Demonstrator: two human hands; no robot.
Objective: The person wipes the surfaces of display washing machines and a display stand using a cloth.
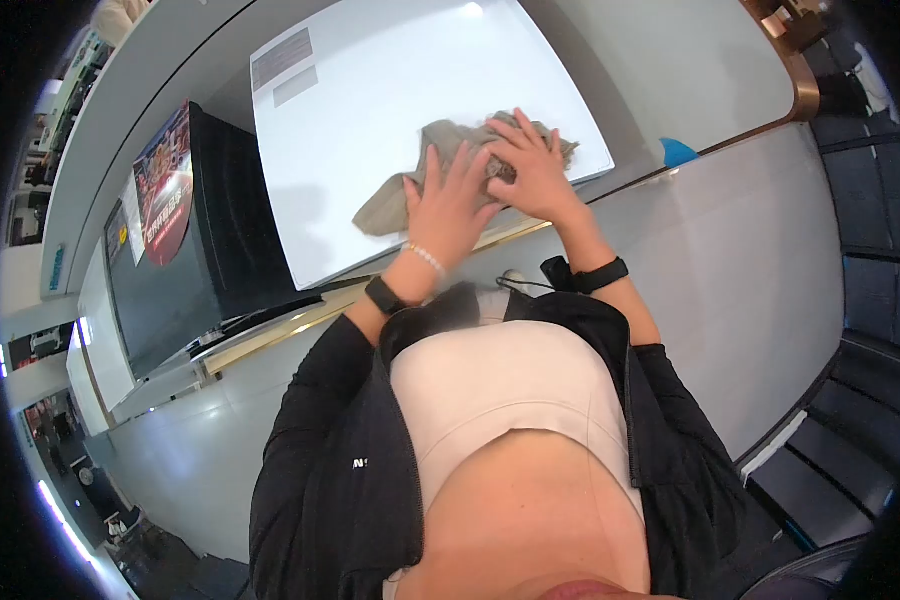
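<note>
while left fingers (457, 170) and right fingers (527, 130) spread wide, grey-brown cloth (385, 208) beneath, on white surface (360, 110)

On your left you see a black unit (232, 215) with a printed red sign (173, 215); on your right, a blue fin-shaped piece (678, 153).

The wrinkled cloth (385, 208) looks soft and matt. It lies on a white box (360, 120) with a smooth, glossy top that throws back a bright spot of light. The pale table (680, 60) is smooth with a low sheen, its rounded edge (808, 95) like shiny copper-coloured metal. The printed sign (170, 180) looks like glossy paper or plastic. The black jacket (340, 480) is matt cloth, the light top (510, 375) smooth, fine cloth, the bracelet (426, 258) smooth beads.
</note>
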